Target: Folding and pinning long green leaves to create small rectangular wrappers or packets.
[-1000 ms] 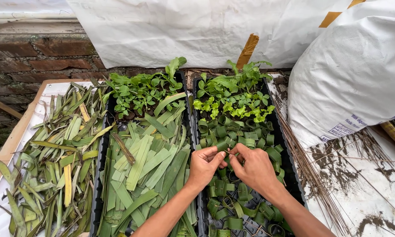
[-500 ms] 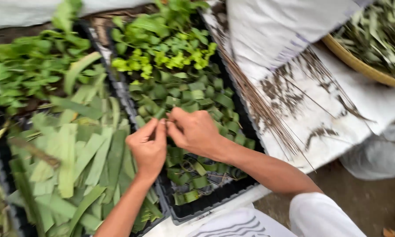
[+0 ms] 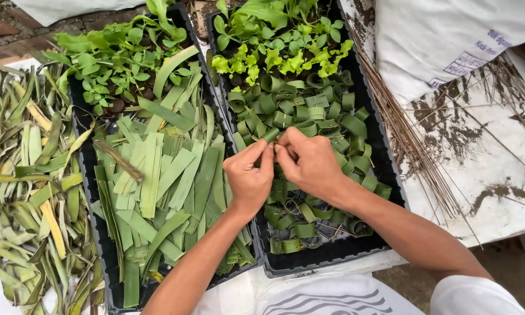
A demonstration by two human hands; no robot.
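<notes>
Holding: left hand (image 3: 249, 178) and right hand (image 3: 310, 162) meet fingertip to fingertip, pinched together on a small green leaf strip (image 3: 271, 135).
Below the fingers: black tray (image 3: 332, 254) packed with rolled leaf rings (image 3: 309, 111).
Beyond the fingers: seedlings (image 3: 277, 58).
Left of the fingers: second tray's flat leaf strips (image 3: 157, 175).

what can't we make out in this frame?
- Head view: how the leaf strip is pinched; the fingertips of the left hand and right hand cover it.
- Floor of the right tray: buried under leaf rings.
- White sack: cut off by the top edge.
</notes>
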